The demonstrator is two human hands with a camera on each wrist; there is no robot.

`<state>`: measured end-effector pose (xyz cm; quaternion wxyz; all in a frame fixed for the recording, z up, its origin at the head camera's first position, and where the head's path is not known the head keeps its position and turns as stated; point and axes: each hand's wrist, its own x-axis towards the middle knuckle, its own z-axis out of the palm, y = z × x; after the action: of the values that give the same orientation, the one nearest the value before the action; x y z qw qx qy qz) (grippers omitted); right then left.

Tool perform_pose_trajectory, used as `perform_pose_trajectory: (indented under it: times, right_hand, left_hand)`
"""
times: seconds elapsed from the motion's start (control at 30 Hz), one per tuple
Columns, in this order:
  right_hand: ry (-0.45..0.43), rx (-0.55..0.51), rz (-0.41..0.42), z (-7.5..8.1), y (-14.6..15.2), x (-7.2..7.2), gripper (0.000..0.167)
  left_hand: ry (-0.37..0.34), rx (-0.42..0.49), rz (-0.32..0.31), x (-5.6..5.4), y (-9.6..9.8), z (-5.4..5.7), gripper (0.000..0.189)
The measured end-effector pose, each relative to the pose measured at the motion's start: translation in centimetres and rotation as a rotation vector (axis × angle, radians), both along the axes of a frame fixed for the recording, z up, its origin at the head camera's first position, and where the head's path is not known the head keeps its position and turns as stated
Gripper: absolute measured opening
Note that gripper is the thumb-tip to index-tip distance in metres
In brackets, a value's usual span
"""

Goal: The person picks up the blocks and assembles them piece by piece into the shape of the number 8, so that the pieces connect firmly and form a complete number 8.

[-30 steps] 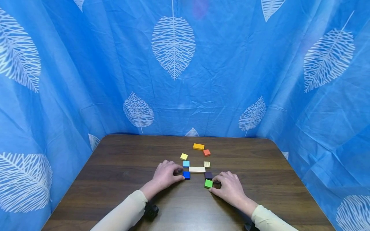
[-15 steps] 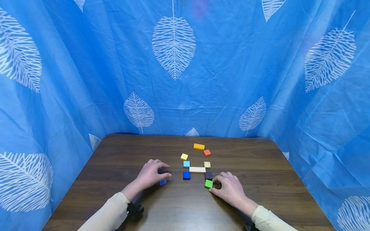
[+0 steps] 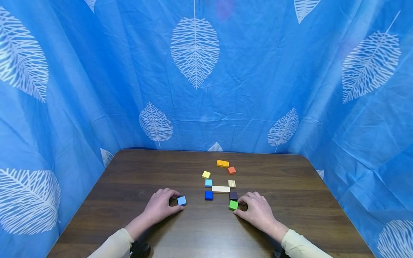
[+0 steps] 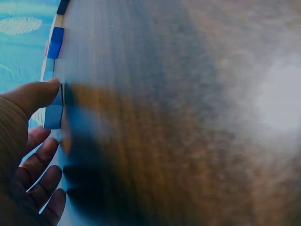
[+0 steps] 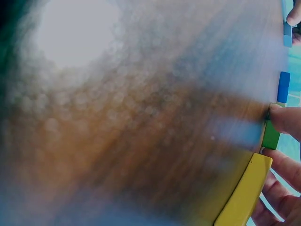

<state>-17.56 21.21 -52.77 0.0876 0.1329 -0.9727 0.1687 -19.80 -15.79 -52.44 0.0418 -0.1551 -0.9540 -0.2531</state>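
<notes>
My left hand has its thumb and forefinger at opposite sides of a light blue block, which lies on the table left of the arrangement. In the left wrist view the thumb covers part of that block. My right hand pinches a green block at the near right end of the arrangement, just in front of a dark purple block. A long yellow block shows beside the right fingers in the right wrist view; in the head view the hand hides it.
A long pale wood block lies between a dark blue block, a sky-blue block and a striped wood block. Farther back are yellow, red and orange blocks. A blue leaf-print curtain hangs behind the table.
My left hand has left the dark blue block, moved left and come down around the light blue block, whose visible face now looks lighter. The right hand stays at the green block.
</notes>
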Motion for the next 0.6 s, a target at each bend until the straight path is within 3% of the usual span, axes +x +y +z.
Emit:
perform_pose_trajectory:
  times: [0.6]
  right_hand:
    - [0.004, -0.001, -0.004, -0.07, 0.01, 0.10, 0.029]
  left_hand:
    - [-0.016, 0.000, 0.035, 0.40, -0.14, -0.23, 0.028]
